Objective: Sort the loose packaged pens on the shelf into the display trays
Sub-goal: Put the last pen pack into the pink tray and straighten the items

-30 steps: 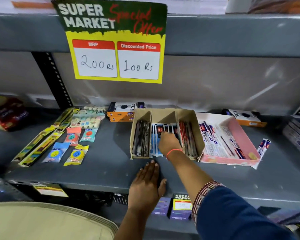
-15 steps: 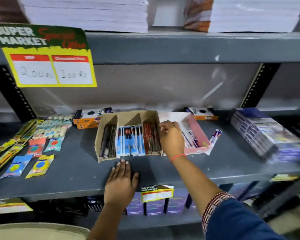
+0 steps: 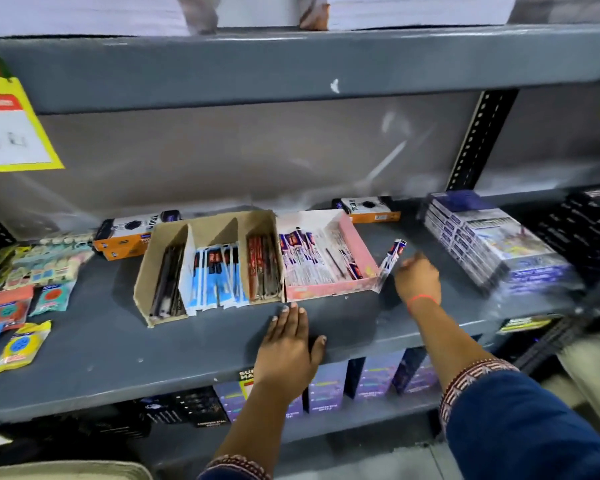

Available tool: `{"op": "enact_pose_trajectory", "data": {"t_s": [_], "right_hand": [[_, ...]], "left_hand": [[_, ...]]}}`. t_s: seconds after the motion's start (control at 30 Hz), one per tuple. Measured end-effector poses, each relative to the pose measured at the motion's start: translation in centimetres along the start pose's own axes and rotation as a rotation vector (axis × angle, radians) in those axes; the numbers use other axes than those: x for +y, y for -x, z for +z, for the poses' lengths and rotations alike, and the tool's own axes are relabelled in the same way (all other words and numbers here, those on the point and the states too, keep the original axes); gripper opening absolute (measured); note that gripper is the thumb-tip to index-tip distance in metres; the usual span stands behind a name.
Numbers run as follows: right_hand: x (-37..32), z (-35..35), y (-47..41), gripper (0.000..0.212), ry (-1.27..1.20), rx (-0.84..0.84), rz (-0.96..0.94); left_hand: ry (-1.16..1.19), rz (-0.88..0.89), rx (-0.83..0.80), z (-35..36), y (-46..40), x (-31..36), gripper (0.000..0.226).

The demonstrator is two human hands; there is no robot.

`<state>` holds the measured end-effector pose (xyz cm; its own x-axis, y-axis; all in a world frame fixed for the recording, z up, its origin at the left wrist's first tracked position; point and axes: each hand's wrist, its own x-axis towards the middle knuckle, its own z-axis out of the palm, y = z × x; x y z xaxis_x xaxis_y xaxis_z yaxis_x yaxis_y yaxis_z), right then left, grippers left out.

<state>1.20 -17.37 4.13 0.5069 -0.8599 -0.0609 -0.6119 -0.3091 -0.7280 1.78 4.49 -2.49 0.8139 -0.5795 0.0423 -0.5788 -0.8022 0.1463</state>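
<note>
A brown cardboard display tray (image 3: 145,289) has three compartments: black pens (image 3: 168,282) on the left, blue-backed pen packs (image 3: 215,271) in the middle, red pens (image 3: 264,268) on the right. To its right a pink tray (image 3: 359,244) holds purple-and-white pen packs. A loose pen pack (image 3: 395,249) leans against the pink tray's right wall. My right hand (image 3: 418,280) is just right of that pack, blurred, fingers curled toward it; I cannot tell if they touch it. My left hand (image 3: 288,344) lies flat and open on the grey shelf (image 3: 118,341), in front of the trays.
Orange-and-white boxes (image 3: 132,233) stand behind the trays. A stack of blue-and-white boxes (image 3: 492,244) sits at the right. Coloured sachets (image 3: 18,344) and long packets lie at the left. A yellow price sign (image 3: 7,133) hangs from the upper shelf.
My right hand left the cardboard tray's middle compartment and moved right, past the pink tray, to the leaning loose pack. My view turned right. The left hand stayed flat on the shelf.
</note>
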Motion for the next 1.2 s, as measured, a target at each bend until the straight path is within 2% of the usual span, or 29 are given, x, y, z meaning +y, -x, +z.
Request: {"op": "enact_pose_trajectory", "data": {"t_s": [0.13,0.27,0.4,0.47,0.53,0.6,0.67,0.7,0.8,0.87,0.93,0.97,1.1,1.2], "right_hand": [[-0.4,1.7,-1.7,0.035,0.153,-0.164,-0.050],[-1.0,2.9,-3.2,0.042,0.263,-0.188,-0.031],[-1.2,3.0,-4.9,0.041,0.212,-0.205,0.047],[-1.1,2.9,-5.4,0.040,0.161,-0.220,0.069],[-0.9,2.9,-5.7,0.039,0.134,-0.228,0.089],[-0.7,2.8,-5.5,0.037,0.124,-0.234,0.092],[-0.5,2.6,-5.3,0.034,0.121,-0.233,0.089],[-0.4,2.3,-5.1,0.033,0.099,-0.234,0.097],[0.4,1.8,-4.7,0.027,-0.020,-0.262,0.116],[1.3,1.3,-4.8,0.008,-0.239,-0.302,0.126],[2.3,0.0,-4.2,0.026,-0.522,-0.348,0.155],[2.6,-0.6,-3.7,0.028,-0.619,-0.372,0.158],[4.3,-2.5,-1.5,0.030,-0.842,-0.515,0.067],[5.4,-3.2,-0.6,0.034,-0.917,-0.624,0.051]], "left_hand": [[-0.003,0.015,0.069,0.4,-0.2,0.0,0.085],[-0.006,-0.046,0.032,0.0,-0.6,0.3,0.092],[-0.007,-0.025,-0.030,0.4,-0.8,0.2,0.064],[-0.021,-0.011,-0.017,0.4,-0.7,0.1,0.062],[-0.016,-0.030,-0.019,0.1,-0.5,0.1,0.064],[0.004,-0.060,-0.060,-0.5,-0.4,0.5,0.078],[-0.049,-0.021,-0.020,-0.3,-0.4,0.4,0.091],[-0.044,-0.010,0.002,-0.1,-0.4,0.2,0.091],[-0.052,-0.024,0.055,0.3,-0.3,0.1,0.076],[-0.069,-0.026,0.040,0.0,-0.2,0.3,0.071],[-0.053,-0.040,-0.014,-0.1,-0.2,0.4,0.067],[-0.038,-0.050,-0.041,-0.2,-0.2,0.4,0.066],[-0.051,-0.050,-0.025,0.0,-0.2,0.4,0.066],[-0.067,-0.048,-0.027,-0.1,-0.1,0.5,0.066]]}}
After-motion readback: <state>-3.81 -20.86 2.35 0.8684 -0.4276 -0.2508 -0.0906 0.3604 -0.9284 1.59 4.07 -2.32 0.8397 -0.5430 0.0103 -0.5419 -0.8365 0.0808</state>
